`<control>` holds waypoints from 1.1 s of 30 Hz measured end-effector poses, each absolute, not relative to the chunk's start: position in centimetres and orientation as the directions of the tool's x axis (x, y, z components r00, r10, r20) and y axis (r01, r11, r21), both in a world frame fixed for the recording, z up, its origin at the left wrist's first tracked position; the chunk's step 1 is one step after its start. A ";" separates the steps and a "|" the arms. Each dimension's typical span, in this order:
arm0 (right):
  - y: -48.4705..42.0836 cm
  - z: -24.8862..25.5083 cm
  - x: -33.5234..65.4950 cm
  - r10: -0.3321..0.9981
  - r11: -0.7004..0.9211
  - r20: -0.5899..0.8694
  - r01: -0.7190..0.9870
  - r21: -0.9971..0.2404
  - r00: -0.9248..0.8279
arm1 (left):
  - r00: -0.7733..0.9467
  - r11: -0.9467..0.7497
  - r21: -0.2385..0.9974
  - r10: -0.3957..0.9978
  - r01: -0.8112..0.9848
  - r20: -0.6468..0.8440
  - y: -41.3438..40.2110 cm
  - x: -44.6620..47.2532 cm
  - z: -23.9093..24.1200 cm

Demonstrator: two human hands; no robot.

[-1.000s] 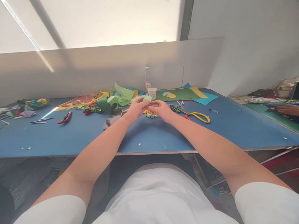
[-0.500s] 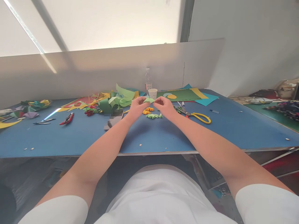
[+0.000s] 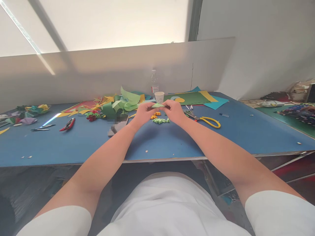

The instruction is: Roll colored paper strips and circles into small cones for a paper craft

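Between my two hands is a small light-green piece of paper (image 3: 158, 105), held above the table. My left hand (image 3: 144, 113) pinches its left end, and my right hand (image 3: 174, 111) pinches the right end. The paper looks narrow and folded from here; its underside is partly hidden by my fingers. Just below my hands, several small light-green paper pieces (image 3: 160, 120) lie on the table. Orange crinkled paper pieces (image 3: 155, 115) sit beside them, partly covered by my left hand.
Yellow-handled scissors (image 3: 209, 122) lie right of my hands. A paper cup (image 3: 159, 97) and a plastic bottle (image 3: 154, 83) stand behind. Green paper scraps (image 3: 128, 100) pile up at back left. Red-handled pliers (image 3: 67, 125) and a grey object (image 3: 118, 127) rest on the blue table (image 3: 98, 149).
The green paper between my hands now appears flatter and narrower. My fingertips have come a little closer together. The whole view has shifted slightly.
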State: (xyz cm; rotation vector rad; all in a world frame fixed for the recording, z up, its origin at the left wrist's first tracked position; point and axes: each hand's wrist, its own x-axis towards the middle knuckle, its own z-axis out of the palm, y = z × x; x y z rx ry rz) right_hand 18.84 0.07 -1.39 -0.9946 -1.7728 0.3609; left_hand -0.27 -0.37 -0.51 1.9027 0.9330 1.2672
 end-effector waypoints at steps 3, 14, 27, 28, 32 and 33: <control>-0.1 -1.2 19.0 0.784 0.586 0.608 0.470 -0.660 -0.125 | 0.291 -0.517 0.830 0.843 0.210 0.452 -0.2 -0.2 -0.6; 0.0 -1.4 18.9 0.902 0.425 0.420 0.037 -0.904 -0.095 | 0.178 -0.352 0.935 0.923 0.038 0.341 1.6 -0.4 -1.5; 0.0 -2.7 17.9 0.903 0.358 0.341 0.018 -0.934 -0.263 | 0.246 -0.248 0.964 0.933 -0.091 0.264 0.7 -0.2 -1.2; 0.1 -2.8 17.9 0.891 0.393 0.369 0.040 -0.919 -0.266 | 0.254 -0.230 0.966 0.933 -0.117 0.253 0.7 -0.2 -1.2; 0.1 -2.9 18.1 0.873 0.451 0.398 0.157 -0.879 -0.282 | 0.315 -0.171 0.974 0.925 -0.148 0.210 0.8 -0.4 -1.3; 0.0 -2.8 18.2 0.873 0.447 0.389 0.165 -0.879 -0.294 | 0.337 -0.166 0.975 0.919 -0.144 0.207 0.8 -0.4 -1.3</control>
